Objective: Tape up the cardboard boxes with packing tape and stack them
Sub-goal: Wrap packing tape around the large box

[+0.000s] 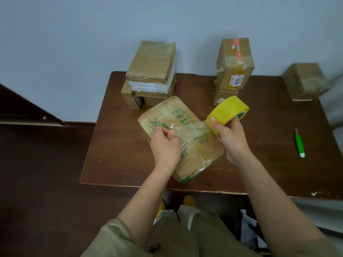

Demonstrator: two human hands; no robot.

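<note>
A flat cardboard box with green print (193,154) lies in the middle of the brown table (115,149). My right hand (232,140) grips a yellow roll of packing tape (227,113) just above the box's right side. A clear strip of tape (191,131) runs from the roll leftward over the box. My left hand (165,143) pinches the strip's free end above the box's left part.
A stack of taped boxes (152,71) stands at the back left against the wall. Another stack (234,65) stands at the back right, and a single box (304,81) sits at the far right. A green utility knife (299,143) lies on the right.
</note>
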